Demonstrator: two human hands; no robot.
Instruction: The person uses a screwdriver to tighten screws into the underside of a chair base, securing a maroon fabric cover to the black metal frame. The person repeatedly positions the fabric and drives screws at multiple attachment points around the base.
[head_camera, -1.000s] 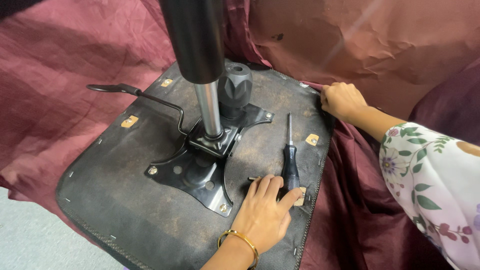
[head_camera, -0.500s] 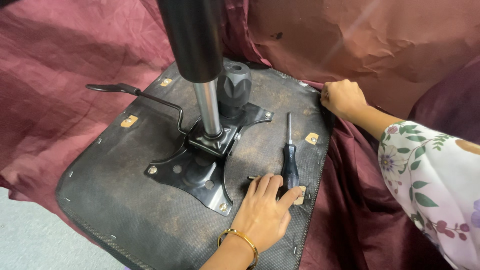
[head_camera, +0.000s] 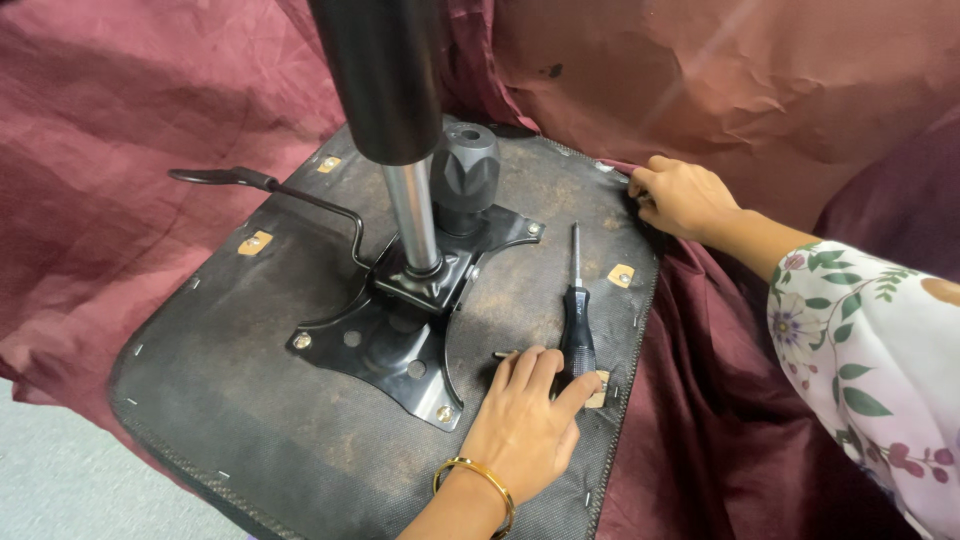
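Brightness: we find the scene evenly and well lit, with no dim corners.
Source: soft light from above and the upper right; a pale streak crosses the maroon cloth (head_camera: 760, 90) there.
Shadows: we note only faint, soft ones beneath the left hand (head_camera: 525, 425) and the black mounting plate (head_camera: 400, 335).
Glare: a bright line runs down the chrome rod (head_camera: 412, 215); the gold bangle (head_camera: 480, 482) glints.
Focus: we see the seat underside (head_camera: 250, 400) sharp; the floral sleeve (head_camera: 870, 350) at the frame edge is slightly soft.

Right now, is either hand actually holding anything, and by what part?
Nothing is lifted. The left hand rests flat on the seat base, fingers touching the screwdriver handle. The right hand grips the seat base's far edge.
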